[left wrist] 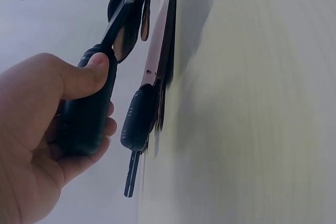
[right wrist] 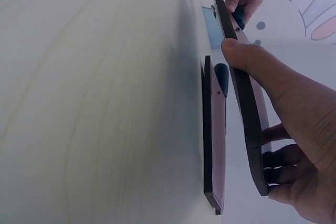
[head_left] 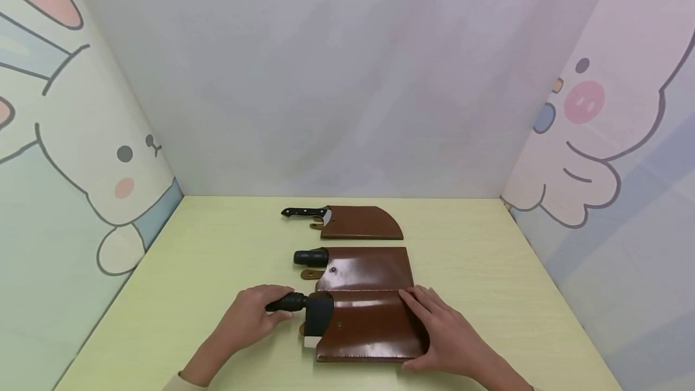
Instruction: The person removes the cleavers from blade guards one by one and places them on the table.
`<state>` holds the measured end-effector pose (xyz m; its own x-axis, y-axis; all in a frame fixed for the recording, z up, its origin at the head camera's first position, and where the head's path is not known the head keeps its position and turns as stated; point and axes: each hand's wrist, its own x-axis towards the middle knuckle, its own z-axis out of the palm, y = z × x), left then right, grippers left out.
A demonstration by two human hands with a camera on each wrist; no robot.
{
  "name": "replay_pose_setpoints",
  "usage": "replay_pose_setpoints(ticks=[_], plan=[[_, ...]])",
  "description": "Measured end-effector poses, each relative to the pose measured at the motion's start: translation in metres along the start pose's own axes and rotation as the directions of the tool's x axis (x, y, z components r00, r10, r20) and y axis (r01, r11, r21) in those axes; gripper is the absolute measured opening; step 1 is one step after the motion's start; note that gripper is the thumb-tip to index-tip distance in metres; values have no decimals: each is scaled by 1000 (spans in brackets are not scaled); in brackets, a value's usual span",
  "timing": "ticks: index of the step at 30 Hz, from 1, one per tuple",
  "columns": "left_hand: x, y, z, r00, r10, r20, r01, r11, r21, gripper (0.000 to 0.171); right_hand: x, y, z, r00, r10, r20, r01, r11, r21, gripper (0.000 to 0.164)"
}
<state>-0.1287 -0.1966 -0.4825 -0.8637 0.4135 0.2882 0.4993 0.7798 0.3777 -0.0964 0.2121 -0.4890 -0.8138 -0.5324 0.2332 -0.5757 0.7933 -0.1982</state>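
My left hand [head_left: 247, 318] grips the black handle [head_left: 288, 302] of a cleaver. The cleaver's dark blade [head_left: 319, 317], with a pale cutting edge, shows partly outside a glossy brown leather sheath [head_left: 374, 333]; the rest is hidden inside. At the sheath's other end, my right hand [head_left: 453, 340] holds it with fingers on the upper edge and thumb at the lower corner. Both wrist views show this sheath raised off the table. In the left wrist view, my thumb lies along the handle [left wrist: 86, 111], fingers curled around it.
Just beyond lies a second sheathed knife, its black handle [head_left: 311, 257] pointing left from a brown sheath [head_left: 374, 265]. Farther back is a third, with a riveted black handle [head_left: 304, 212] and a curved brown sheath [head_left: 361, 222]. Cartoon-printed walls [head_left: 347, 77] surround the pale wooden table [head_left: 488, 258].
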Motion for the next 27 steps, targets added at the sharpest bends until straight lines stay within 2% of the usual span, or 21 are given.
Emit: replay_pose_setpoints(ticks=[27], plan=[[-3,-6,-6,1000,-6,-15,6,1000,-2,39,-3,4,-6,1000,28,6,-28,999,27,122]])
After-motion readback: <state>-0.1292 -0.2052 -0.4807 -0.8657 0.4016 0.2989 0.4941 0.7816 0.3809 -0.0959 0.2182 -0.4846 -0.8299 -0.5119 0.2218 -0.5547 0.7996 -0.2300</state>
